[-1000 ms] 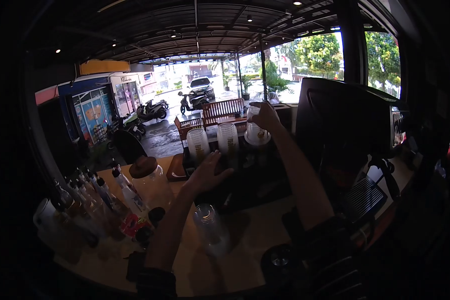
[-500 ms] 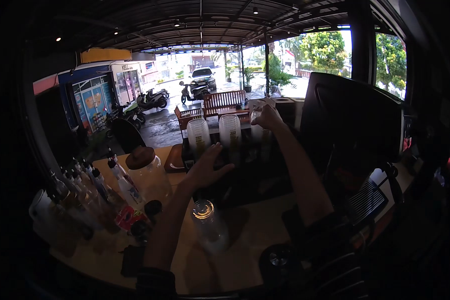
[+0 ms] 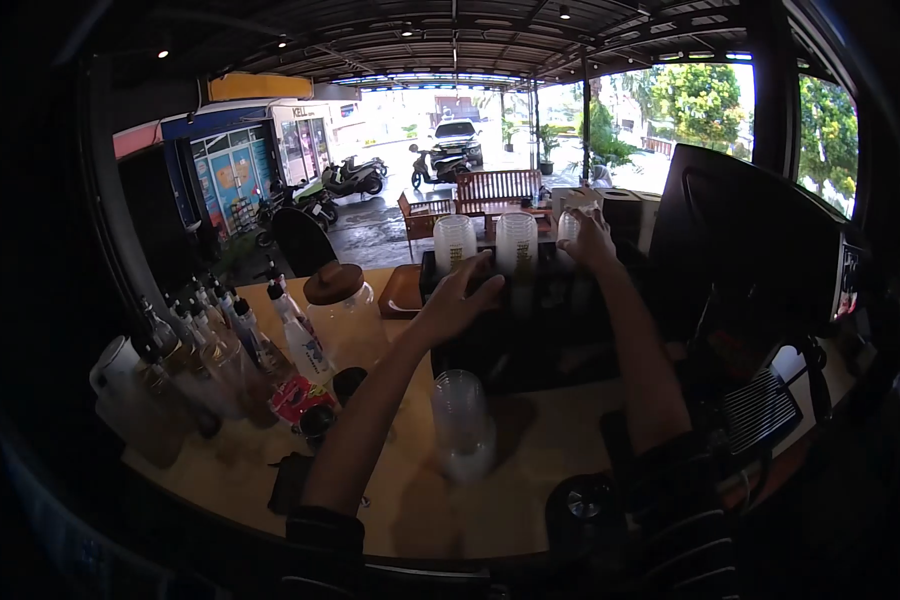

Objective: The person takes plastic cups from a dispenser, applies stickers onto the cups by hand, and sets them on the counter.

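Note:
My right hand (image 3: 592, 242) is closed round the upper part of the right-hand stack of clear plastic cups (image 3: 568, 228), its fingers over the top. My left hand (image 3: 457, 305) is spread, thumb apart from the fingers. It hovers in front of the left stack of cups (image 3: 455, 235); whether it touches the stack I cannot tell. Between the two hands stands a middle stack of printed cups (image 3: 517, 240). All three stacks rise from a dark box-like stand (image 3: 510, 340). Nearer me, a separate stack of clear cups (image 3: 460, 420) stands upside down on the wooden counter (image 3: 530, 500).
Several pump-top bottles (image 3: 230, 340) crowd the left side, beside a large jar with a wooden lid (image 3: 340, 310) and a red packet (image 3: 302, 400). A dark monitor (image 3: 740, 240) blocks the right. A wooden tray (image 3: 402, 290) lies left of the stand.
My view has turned left, so the scene shifts rightward. My right hand sits slightly lower on its stack. My left hand stays spread by the left stack.

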Action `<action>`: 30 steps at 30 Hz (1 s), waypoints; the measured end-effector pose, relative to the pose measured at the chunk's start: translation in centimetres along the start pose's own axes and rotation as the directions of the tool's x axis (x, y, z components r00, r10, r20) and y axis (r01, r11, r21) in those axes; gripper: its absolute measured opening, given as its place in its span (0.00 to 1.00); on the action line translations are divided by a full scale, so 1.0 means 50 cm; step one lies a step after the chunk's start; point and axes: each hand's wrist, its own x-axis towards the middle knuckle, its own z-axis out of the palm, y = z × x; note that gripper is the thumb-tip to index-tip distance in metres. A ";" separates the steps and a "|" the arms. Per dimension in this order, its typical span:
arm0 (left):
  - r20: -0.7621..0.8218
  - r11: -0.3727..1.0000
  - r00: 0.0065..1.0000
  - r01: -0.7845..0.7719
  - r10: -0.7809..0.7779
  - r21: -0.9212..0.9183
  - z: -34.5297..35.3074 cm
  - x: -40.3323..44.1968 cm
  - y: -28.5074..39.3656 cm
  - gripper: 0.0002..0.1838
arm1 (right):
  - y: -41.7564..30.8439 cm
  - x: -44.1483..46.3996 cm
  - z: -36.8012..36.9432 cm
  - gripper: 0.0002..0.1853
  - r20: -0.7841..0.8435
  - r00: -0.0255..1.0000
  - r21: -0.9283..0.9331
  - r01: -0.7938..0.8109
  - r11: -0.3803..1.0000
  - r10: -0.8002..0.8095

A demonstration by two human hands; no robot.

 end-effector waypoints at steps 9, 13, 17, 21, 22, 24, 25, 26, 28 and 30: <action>-0.081 0.991 0.988 -0.131 0.131 0.010 -0.052 -0.196 0.067 0.29 | -0.084 -0.077 -0.024 0.37 -0.288 0.938 -0.161 0.148 0.976 -0.190; -0.125 0.939 0.992 -0.045 0.002 -0.341 -0.022 -0.293 -0.027 0.38 | -0.197 -0.199 -0.034 0.25 -0.229 0.955 0.202 0.235 0.951 -0.187; -0.074 0.947 0.992 0.072 -0.100 -0.314 0.050 -0.387 -0.120 0.58 | -0.283 -0.367 -0.038 0.23 -0.065 0.998 0.609 0.058 0.791 -0.023; -0.049 0.933 0.990 0.106 -0.130 -0.343 0.113 -0.420 -0.144 0.60 | -0.291 -0.522 -0.003 0.37 0.078 0.997 0.609 -0.050 0.792 0.002; -0.050 0.928 0.990 0.102 -0.128 -0.358 0.121 -0.423 -0.145 0.60 | -0.287 -0.548 0.019 0.42 0.126 0.991 0.629 -0.052 0.776 -0.036; 0.007 0.864 0.972 0.213 -0.236 -0.456 0.129 -0.422 -0.145 0.57 | -0.282 -0.581 0.045 0.47 0.173 0.982 0.643 -0.054 0.764 -0.077; 0.005 0.861 0.971 0.213 -0.238 -0.462 0.131 -0.425 -0.142 0.57 | -0.283 -0.592 0.053 0.49 0.234 0.967 0.631 -0.071 0.773 -0.102; -0.021 0.876 0.975 0.190 -0.222 -0.444 0.131 -0.428 -0.138 0.55 | -0.286 -0.601 0.060 0.50 0.262 0.958 0.628 -0.079 0.774 -0.115; -0.049 0.897 0.978 0.165 -0.202 -0.410 0.133 -0.427 -0.151 0.54 | -0.310 -0.611 0.055 0.51 0.298 0.950 0.660 -0.136 0.739 -0.091; -0.092 0.899 0.987 0.079 -0.131 -0.431 0.136 -0.426 -0.175 0.51 | -0.334 -0.609 0.048 0.52 0.298 0.954 0.702 -0.188 0.687 -0.044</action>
